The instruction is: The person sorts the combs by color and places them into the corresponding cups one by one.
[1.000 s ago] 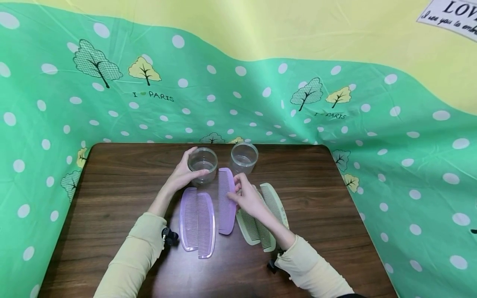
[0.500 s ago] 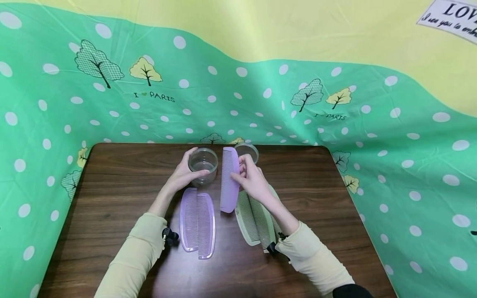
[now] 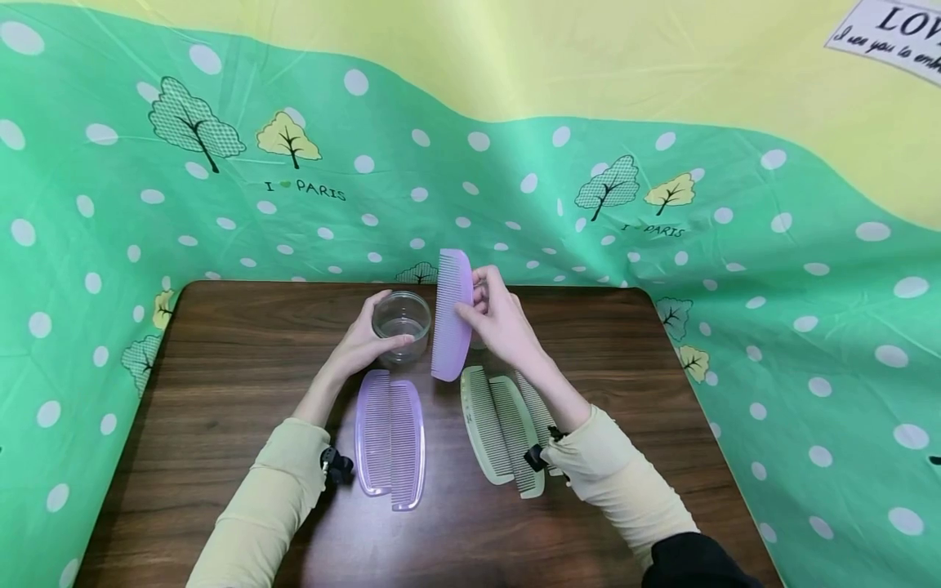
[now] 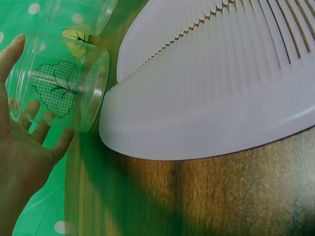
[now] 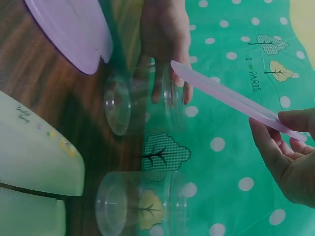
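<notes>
the right hand [image 3: 494,317] pinches a purple comb [image 3: 450,314] along one long edge, thumb on the near face and fingers behind it. the comb is lifted clear of the counter [image 3: 220,384] and stands nearly upright, its lower tip hanging just above the wood, its upper tip in front of the green cloth. in the right wrist view the comb [image 5: 231,98] shows edge-on as a thin slanted strip, with the fingertips [image 5: 290,123] closed on its near end.

the comb is just to the right of a clear jar [image 3: 401,325], close to it but not touching. the left hand [image 3: 360,341] curls round this jar from its left side, thumb across the front and fingers behind, and the jar stands upright on the counter. the left wrist view shows the fingers [image 4: 29,128] wrapped on the jar's wall [image 4: 59,88].

a second clear jar [image 5: 142,209] stands behind the right hand, mostly hidden in the head view. both forearms reach forward from the near edge, in pale yellow sleeves [image 3: 265,506].

two more purple combs [image 3: 390,441] lie flat side by side below the left hand. pale green combs [image 3: 500,429] lie flat under the right forearm.
</notes>
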Demonstrator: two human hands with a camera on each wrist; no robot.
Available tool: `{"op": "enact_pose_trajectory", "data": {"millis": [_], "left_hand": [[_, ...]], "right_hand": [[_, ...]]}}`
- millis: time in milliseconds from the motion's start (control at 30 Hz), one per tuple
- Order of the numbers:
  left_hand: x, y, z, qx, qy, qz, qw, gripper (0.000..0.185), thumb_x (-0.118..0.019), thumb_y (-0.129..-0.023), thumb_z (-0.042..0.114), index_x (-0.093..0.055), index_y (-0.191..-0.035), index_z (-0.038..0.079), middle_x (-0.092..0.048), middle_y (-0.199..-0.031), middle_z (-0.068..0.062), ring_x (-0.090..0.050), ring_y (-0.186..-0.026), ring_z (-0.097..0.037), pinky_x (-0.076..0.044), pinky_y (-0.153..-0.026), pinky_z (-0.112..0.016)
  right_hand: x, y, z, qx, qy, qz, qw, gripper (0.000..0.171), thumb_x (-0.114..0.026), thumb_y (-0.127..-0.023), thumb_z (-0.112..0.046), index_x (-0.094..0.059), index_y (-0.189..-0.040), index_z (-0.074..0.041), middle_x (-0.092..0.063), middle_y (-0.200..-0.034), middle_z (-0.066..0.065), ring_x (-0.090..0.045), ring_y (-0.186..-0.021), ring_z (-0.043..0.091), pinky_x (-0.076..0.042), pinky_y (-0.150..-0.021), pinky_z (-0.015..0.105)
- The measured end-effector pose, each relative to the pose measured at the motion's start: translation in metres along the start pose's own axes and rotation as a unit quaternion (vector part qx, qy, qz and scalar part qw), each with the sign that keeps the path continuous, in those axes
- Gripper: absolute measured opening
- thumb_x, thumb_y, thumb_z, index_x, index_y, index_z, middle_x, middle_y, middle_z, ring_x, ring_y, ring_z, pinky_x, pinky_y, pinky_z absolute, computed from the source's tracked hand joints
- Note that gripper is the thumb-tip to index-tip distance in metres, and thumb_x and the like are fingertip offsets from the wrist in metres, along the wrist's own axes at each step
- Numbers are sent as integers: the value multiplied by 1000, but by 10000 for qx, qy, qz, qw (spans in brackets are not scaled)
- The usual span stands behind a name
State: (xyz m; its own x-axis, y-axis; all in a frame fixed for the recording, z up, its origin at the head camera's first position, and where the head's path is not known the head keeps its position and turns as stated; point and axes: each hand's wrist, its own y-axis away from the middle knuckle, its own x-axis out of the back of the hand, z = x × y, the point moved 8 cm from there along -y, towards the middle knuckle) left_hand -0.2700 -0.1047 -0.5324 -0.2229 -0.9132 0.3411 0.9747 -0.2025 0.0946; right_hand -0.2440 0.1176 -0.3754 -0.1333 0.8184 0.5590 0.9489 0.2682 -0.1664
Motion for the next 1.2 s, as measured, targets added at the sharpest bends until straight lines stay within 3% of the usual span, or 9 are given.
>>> {"op": "enact_pose_trajectory", "data": {"millis": [267, 533, 767, 1200], "left_hand": [[4, 0, 3, -78, -132, 84, 9998, 102, -88, -77, 50, -29, -158, 33, -37, -164, -6, -36, -152, -33, -30, -123, -59], [5, -2, 3, -74, -250, 121, 9996, 102, -89, -76, 51, -31, -157, 30, -38, -164, -8, -36, -152, -34, -30, -123, -58], [5, -3, 3, -99, -306, 118, 9994, 103, -88, -77, 50, -29, -159, 30, -36, -165, -9, -34, -153, -34, -30, -123, -59], [3, -3, 5, -97, -238, 86, 9996, 101, -88, -79, 45, -29, -159, 27, -35, -165, -9, -33, -154, -32, -27, -125, -57]], "right_hand": [[0, -17, -15, 39, -459, 215, 9987, 36, -67, -98, -11, -44, -127, -10, -67, -97, 15, -68, -75, 24, -61, -56, 35], [-2, -34, -24, 258, -393, 476, 9978, 37, -67, -97, -10, -44, -126, -9, -64, -97, 14, -69, -74, 25, -61, -57, 47], [-5, -46, -28, 437, -173, 596, 9971, 38, -68, -98, -11, -45, -128, -7, -66, -100, 15, -69, -79, 25, -60, -60, 33], [-23, -62, -20, 463, 148, 559, 9973, 38, -67, -99, -16, -45, -129, -9, -67, -103, 15, -68, -88, 25, -58, -74, 35]]}}
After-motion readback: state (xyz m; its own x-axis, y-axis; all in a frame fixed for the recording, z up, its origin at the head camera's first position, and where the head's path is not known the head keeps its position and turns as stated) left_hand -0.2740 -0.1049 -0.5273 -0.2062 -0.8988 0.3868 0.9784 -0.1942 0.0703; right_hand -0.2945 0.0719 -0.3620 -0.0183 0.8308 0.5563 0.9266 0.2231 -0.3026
